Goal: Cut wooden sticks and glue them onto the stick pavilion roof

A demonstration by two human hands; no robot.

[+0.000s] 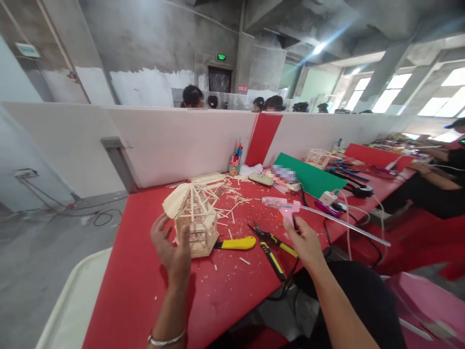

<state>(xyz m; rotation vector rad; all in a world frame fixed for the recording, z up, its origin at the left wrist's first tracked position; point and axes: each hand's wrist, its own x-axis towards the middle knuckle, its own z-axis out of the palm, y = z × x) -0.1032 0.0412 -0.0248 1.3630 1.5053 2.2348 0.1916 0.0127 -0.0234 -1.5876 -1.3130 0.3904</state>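
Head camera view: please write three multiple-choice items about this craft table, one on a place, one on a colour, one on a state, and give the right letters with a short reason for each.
1. Where does the yellow knife lie?
A. right of the stick house, on the table
B. on the green sheet
C. inside the pen cup

2. What colour is the table top?
A. blue
B. red
C. white

3. What is the state of the right hand?
A. open and flat on the table
B. closed on the pink glue gun
C. holding the cutters

Answers:
1 A: the knife lies on the red surface right beside the stick house, which the left hand touches.
2 B: the bare surface around the tools is red.
3 B: the fingers wrap the grip of the pink glue gun; the cutters lie untouched on the table.
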